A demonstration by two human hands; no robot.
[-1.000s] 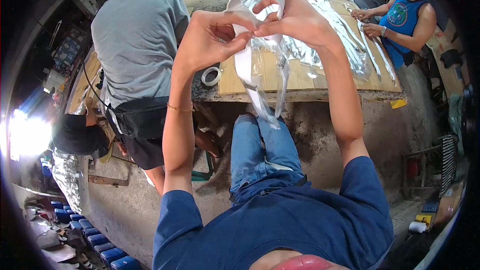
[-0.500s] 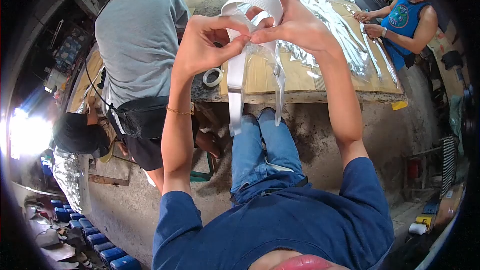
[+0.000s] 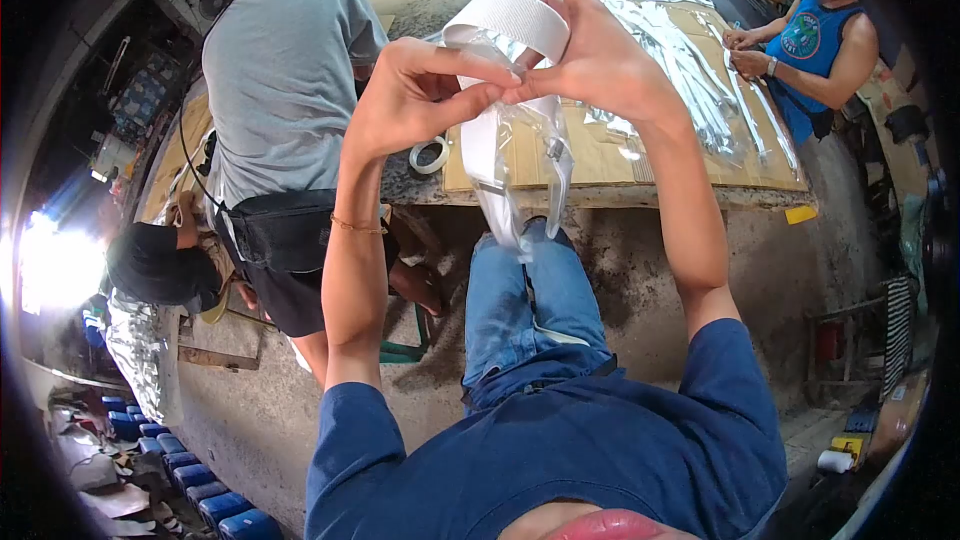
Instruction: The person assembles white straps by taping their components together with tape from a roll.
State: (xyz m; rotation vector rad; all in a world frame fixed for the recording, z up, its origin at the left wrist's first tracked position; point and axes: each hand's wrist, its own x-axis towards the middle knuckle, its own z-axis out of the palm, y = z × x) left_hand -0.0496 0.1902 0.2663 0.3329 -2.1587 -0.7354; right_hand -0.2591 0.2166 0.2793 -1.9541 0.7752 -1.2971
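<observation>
A white webbing strap (image 3: 510, 18) is looped at its top, its two lengths hanging over the table's front edge. Clear plastic film (image 3: 518, 128) surrounds the hanging part, and a small metal piece (image 3: 554, 149) shows on the right length. My left hand (image 3: 425, 98) pinches the film beside the strap between thumb and fingers. Against those fingertips presses the thumb of my right hand (image 3: 610, 58); its other fingers stay behind the loop, with the index finger raised. The exact contact between the fingertips is partly hidden.
Cardboard (image 3: 620, 162) covers the worktable, with a pile of plastic-wrapped white straps (image 3: 665, 45) on it. A tape roll (image 3: 428, 155) lies left of the strap. A person in grey (image 3: 285, 80) stands close on my left; another in blue (image 3: 805, 40) works at the right.
My right index finger has lifted away from the loop. The loop has dropped slightly, and the hanging ends have swung right and closer together. Both hands stay pinched together.
</observation>
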